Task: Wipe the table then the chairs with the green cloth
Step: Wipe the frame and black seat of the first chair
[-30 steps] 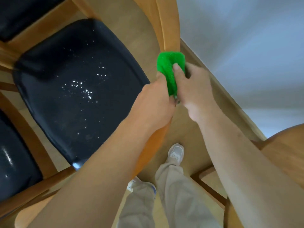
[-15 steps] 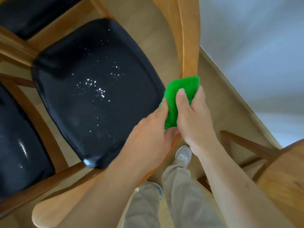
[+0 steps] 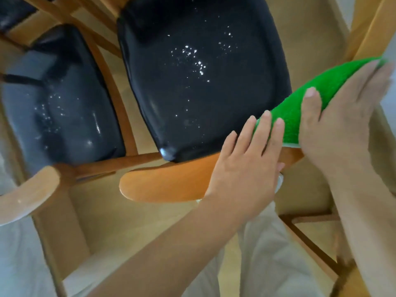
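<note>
Chair stage of the job, judging by where the cloth sits. Green cloth (image 3: 317, 99) draped over the curved wooden backrest (image 3: 171, 181) of the nearer chair, toward 3 o'clock in the view, running up along the rail toward the upper right edge. Right hand (image 3: 342, 125) laid over the cloth, thumb across its near face and blurred fingers stretched along the far side, so grasping it around the rail, probably to rub both faces at once. Left hand (image 3: 246, 166) flat and released, fingers straight, fingertips pressing the cloth's lower end, palm resting on the rail, likely to steady the chair and keep the cloth from bunching. Black padded seat (image 3: 203, 78) at 12 o'clock, speckled with bright glints. Second black seat (image 3: 60, 103) at 9 o'clock, another curved backrest (image 3: 27, 194) below it. Pale trousers (image 3: 267, 264) at 6 o'clock. Table not identifiable here.
</note>
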The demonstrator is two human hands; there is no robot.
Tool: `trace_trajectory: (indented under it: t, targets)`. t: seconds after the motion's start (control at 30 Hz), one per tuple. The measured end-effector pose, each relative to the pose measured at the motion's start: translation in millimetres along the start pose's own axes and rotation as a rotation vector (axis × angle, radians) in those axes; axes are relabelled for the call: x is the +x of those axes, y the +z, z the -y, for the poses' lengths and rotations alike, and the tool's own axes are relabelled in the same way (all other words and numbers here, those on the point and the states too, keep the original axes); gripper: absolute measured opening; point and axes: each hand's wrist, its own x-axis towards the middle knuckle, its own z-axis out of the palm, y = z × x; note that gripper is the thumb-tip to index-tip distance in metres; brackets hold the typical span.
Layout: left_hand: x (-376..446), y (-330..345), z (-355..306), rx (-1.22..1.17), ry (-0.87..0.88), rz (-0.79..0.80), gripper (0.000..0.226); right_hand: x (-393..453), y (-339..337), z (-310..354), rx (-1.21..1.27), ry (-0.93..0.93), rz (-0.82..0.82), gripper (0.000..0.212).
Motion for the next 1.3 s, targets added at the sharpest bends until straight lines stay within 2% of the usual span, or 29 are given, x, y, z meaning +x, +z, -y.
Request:
trace_trajectory:
  t: [0.2, 0.37, 0.47, 0.6, 0.67, 0.8, 0.9, 1.0, 1.13, 1.3]
  targets:
    - [-82, 19, 39, 0.101, -0.010, -0.001, 0.065, -77, 24, 27, -0.253, -0.140, 0.034, 0.073]
    - [-155, 32, 85, 0.151, -0.113, 0.003, 0.072, -142, 55, 65, -0.359, -0.341, 0.119, 0.069]
    - [-179, 27, 105, 0.060, -0.200, -0.045, 0.065, -163, 68, 91, -0.381, -0.445, 0.203, 0.066]
    - [-188, 19, 131, -0.265, -0.309, -0.286, 0.050, -166, 84, 127, -0.369, -0.550, 0.255, 0.055]
    - [-177, 13, 141, -0.385, -0.379, -0.353, 0.048, -160, 91, 143, -0.346, -0.582, 0.256, 0.045]
    - [-149, 12, 141, -0.489, -0.449, -0.396, 0.044, -150, 93, 151, -0.334, -0.628, 0.252, 0.040]
    - [-143, 20, 134, -0.398, -0.385, -0.444, 0.042, -143, 84, 139, -0.338, -0.647, 0.276, 0.043]
    - [-136, 24, 121, -0.279, -0.342, -0.390, 0.045, -134, 73, 123, -0.375, -0.601, 0.288, 0.042]
    - [-108, 22, 85, -0.104, -0.209, -0.266, 0.053, -122, 52, 81, -0.386, -0.558, 0.202, 0.050]
    - [-72, 22, 35, -0.060, -0.168, -0.175, 0.062, -98, 26, 36, -0.377, -0.424, 0.177, 0.060]
